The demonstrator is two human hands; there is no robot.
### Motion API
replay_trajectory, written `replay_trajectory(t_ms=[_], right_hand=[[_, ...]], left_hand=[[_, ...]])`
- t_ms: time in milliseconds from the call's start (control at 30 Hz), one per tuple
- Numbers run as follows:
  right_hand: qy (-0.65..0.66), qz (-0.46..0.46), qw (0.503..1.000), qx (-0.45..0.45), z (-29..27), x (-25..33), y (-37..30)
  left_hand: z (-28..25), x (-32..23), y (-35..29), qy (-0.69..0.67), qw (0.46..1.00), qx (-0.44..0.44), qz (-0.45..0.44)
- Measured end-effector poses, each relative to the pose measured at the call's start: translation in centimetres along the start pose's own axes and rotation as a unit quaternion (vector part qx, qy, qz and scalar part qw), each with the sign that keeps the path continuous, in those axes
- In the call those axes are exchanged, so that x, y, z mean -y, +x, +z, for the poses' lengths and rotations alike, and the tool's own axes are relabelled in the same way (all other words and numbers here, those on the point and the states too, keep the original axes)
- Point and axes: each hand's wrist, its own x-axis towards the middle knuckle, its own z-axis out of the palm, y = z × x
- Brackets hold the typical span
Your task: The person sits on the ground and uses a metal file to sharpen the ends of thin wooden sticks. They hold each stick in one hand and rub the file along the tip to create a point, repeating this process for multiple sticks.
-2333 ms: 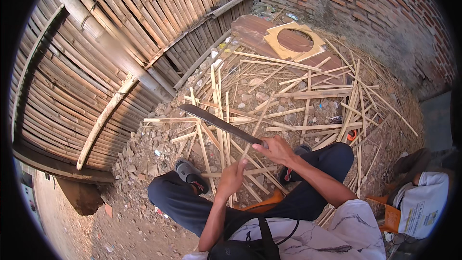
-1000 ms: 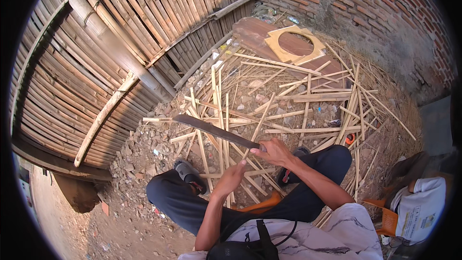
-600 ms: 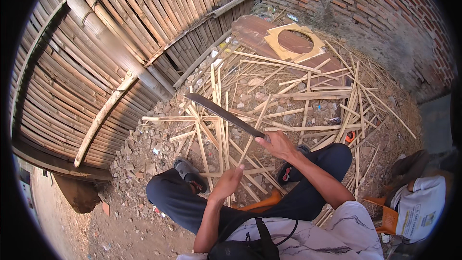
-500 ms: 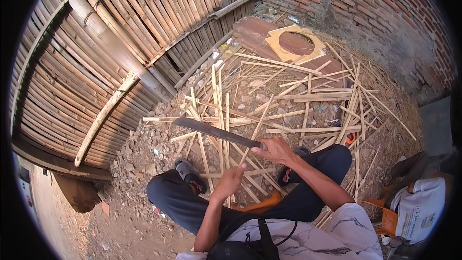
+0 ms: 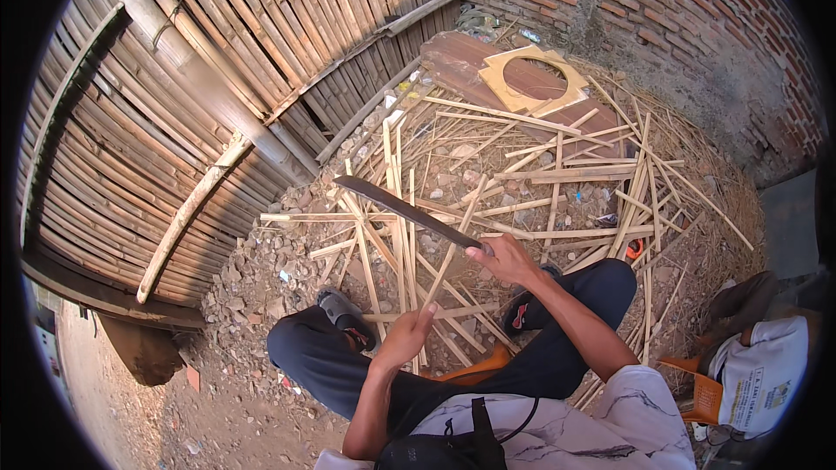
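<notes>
My right hand (image 5: 508, 259) is wrapped round the handle of a machete. The long dark blade of the machete (image 5: 409, 212) slants away to the far left, over the pale strips on the ground. My left hand (image 5: 407, 337) is closed, thumb up, around the near end of a bamboo strip (image 5: 455, 248). That strip points away and to the right, passing by the blade near the right hand. Many more split strips (image 5: 557, 176) lie crisscrossed beyond both hands. What the left fingers hide underneath cannot be seen.
My bent knees and shoes (image 5: 344, 309) frame the work. An orange seat (image 5: 475, 365) shows beneath me. A woven bamboo wall (image 5: 218, 61) rises left, a brick wall (image 5: 670, 26) behind. A yellowish board with a round hole (image 5: 568, 78) lies far back; a white bag (image 5: 762, 374) sits right.
The machete has swung so its tip sits farther away and more to the right. My right hand has shifted slightly right; the left hand has dropped a little nearer with the strip.
</notes>
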Motion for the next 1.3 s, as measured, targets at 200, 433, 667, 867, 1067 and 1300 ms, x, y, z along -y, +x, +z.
replay_trajectory(t_ms=[200, 433, 667, 867, 1067, 1300], right_hand=[[0.008, 0.011, 0.997, -0.08, -0.7, 1.0, -0.5], [-0.039, -0.017, 0.998, -0.039, 1.0, 0.9, -0.6], [0.013, 0.035, 0.996, -0.079, -0.5, 0.8, -0.6], [-0.043, 0.03, 0.998, -0.027, -0.8, 0.6, -0.4], [0.001, 0.054, 0.997, -0.063, -1.9, 0.4, -0.1], [-0.041, 0.0, 0.998, -0.044, 0.3, 0.2, -0.1]], left_hand=[[-0.5, -0.5, -0.8, -0.006, 1.0, -0.001, -0.003], [0.4, -0.9, 0.7, 0.001, 1.0, -0.022, 0.02], [0.5, -0.4, -0.2, -0.007, 0.999, -0.007, -0.031], [0.6, -0.4, 0.4, 0.051, 0.998, -0.033, 0.022], [-0.7, 1.0, -2.2, 0.032, 0.999, -0.006, -0.017], [-0.9, 0.0, -1.8, 0.044, 0.998, -0.011, 0.032]])
